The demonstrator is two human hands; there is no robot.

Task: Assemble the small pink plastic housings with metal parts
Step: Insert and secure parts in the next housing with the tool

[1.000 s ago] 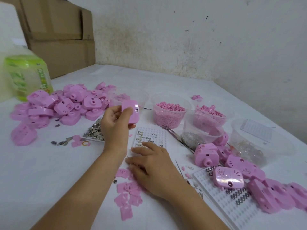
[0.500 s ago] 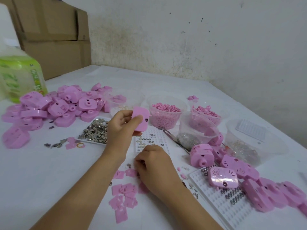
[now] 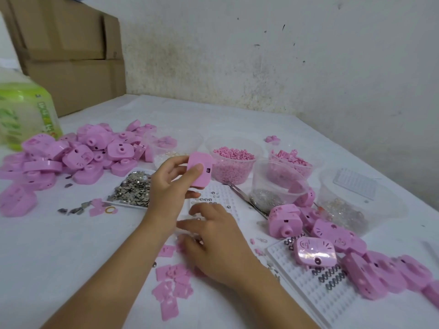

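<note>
My left hand [image 3: 169,186] holds a small pink housing [image 3: 200,169] upright above the table, thumb across its front. My right hand [image 3: 213,241] hovers low over flat pink plates [image 3: 173,283] scattered on the white table, fingers spread and reaching left; whether it holds a part I cannot see. Beyond it lies a white pegged tray [image 3: 219,198] with small metal rings. A heap of shiny metal pieces [image 3: 131,188] sits on a tray left of my left hand.
A big pile of pink housings [image 3: 78,155] lies at the left, more housings [image 3: 344,241] at the right on a second white tray with springs [image 3: 316,288]. Clear tubs hold pink pellets [image 3: 234,162], pink bits [image 3: 289,162] and metal parts [image 3: 270,198]. Tweezers [image 3: 244,198], a green bottle [image 3: 26,115], cardboard boxes behind.
My left hand has carried the housing to the right and turned it. My right hand curled over the flat pink plates, then opened its fingers and reached left.
</note>
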